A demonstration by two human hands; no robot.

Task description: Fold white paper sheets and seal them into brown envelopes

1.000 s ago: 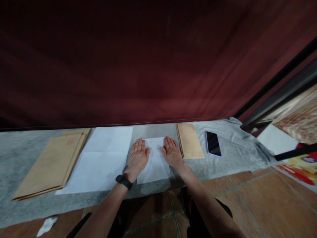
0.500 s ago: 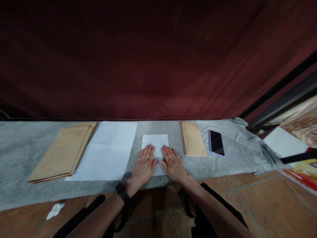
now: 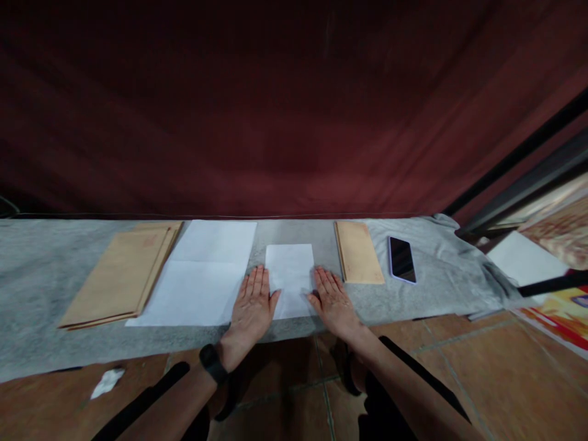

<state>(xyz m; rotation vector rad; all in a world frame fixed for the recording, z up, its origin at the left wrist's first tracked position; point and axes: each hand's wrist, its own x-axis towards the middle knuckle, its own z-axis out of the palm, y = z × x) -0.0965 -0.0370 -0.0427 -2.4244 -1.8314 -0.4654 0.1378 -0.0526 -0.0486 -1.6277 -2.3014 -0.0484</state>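
Note:
A small white sheet of paper [image 3: 291,272], seemingly folded, lies flat on the grey cloth between my hands. My left hand [image 3: 253,306] rests palm down along its left edge, fingers stretched out and the thumb touching the paper. On the other side, my right hand [image 3: 334,303] lies flat at the right edge, its thumb over the paper's lower right part. Neither hand holds anything. Left of my left hand are larger white sheets [image 3: 202,288] with a crease across them. A smaller brown envelope stack [image 3: 361,254] lies just right of my right hand.
Large brown envelopes [image 3: 117,272] are stacked at the left on the grey cloth [image 3: 37,294]. A phone [image 3: 402,260] in a lilac case lies at the right. Behind hangs a dark red curtain [image 3: 275,141]. A crumpled tissue [image 3: 107,382] is on the tiled floor.
My hands have slid apart from the middle of the small white paper to its two side edges, uncovering most of it. The view has shifted slightly.

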